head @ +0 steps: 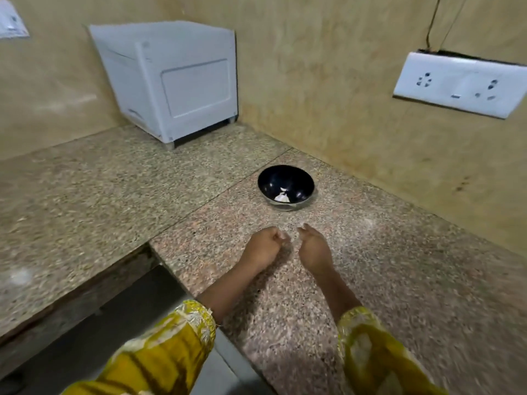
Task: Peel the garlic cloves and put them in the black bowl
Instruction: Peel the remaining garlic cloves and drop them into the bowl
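1. The left hand (265,246) is clenched, fingers curled in. A small pale bit shows at its fingertips, most likely a garlic clove (283,236) pinched there (the picture is blurred, so this is a judgement).
2. The right hand (313,249) sits just beside it at 3 o'clock, with its fingers bent loosely toward the clove. I cannot tell whether it grips anything.
3. Both hands hover low over the counter (399,280), with yellow sleeves (182,337) at 6 o'clock.
4. The black bowl (271,181) stands on the counter at 12 o'clock from the hands, near but apart from them. Pale pieces (281,197) lie in its bottom, and I cannot tell whether they are cloves or skin.
5. Farther out, a white box (171,81) stands at 11 o'clock against the wall. A socket plate (459,84) is on the wall at 2 o'clock. A second plate (11,21) at 10 o'clock is cut off by the edge.
6. What could go wrong:
   - The clove is small and likely slick once bared, so a hard squeeze could shoot it across the counter or off the near edge at 7 o'clock.
   - Loose skin could cling to the fingers and drop into the bowl with the clove.
   - A careless reach could knock the light bowl.
7. Counted: two hands, one clove in hand, one bowl, two pale pieces inside it, one box, two wall plates.
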